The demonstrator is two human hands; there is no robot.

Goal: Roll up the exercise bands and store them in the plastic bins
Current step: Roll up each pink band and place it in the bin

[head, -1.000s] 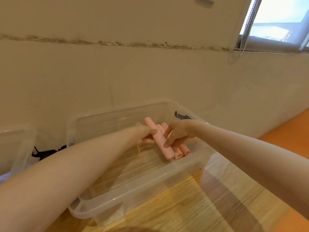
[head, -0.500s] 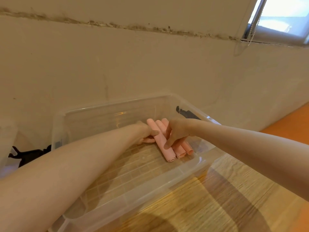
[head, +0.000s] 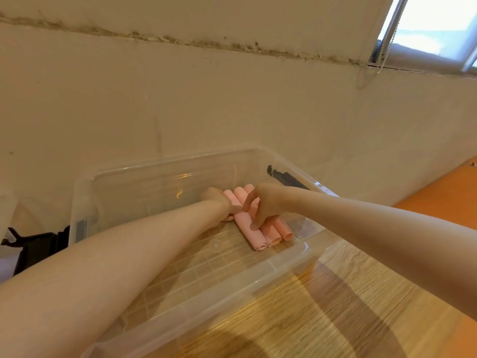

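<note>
A clear plastic bin (head: 284, 257) stands on the wooden table against the wall. Three pink rolled exercise bands lie side by side on its floor at the right end. My left hand (head: 219, 202) reaches into the bin and grips the far end of the leftmost roll (head: 251, 236), thumb on top and fingers beneath. My right hand (head: 268, 202) arches over the rolls, its fingertips pressing down on the leftmost roll next to the other two rolls (head: 280, 233). The far ends of the rolls are hidden by my hands.
A black latch (head: 284, 177) sits on the bin's right side and another black latch (head: 38, 244) on its left. A second clear bin (head: 7, 202) shows at the left edge. The wooden table (head: 335, 306) meets an orange surface (head: 444, 192) at the right.
The view has shifted nearer and a little left. The leftmost roll has come down to lie against the other two on the bin floor. Both hands stay on it.
</note>
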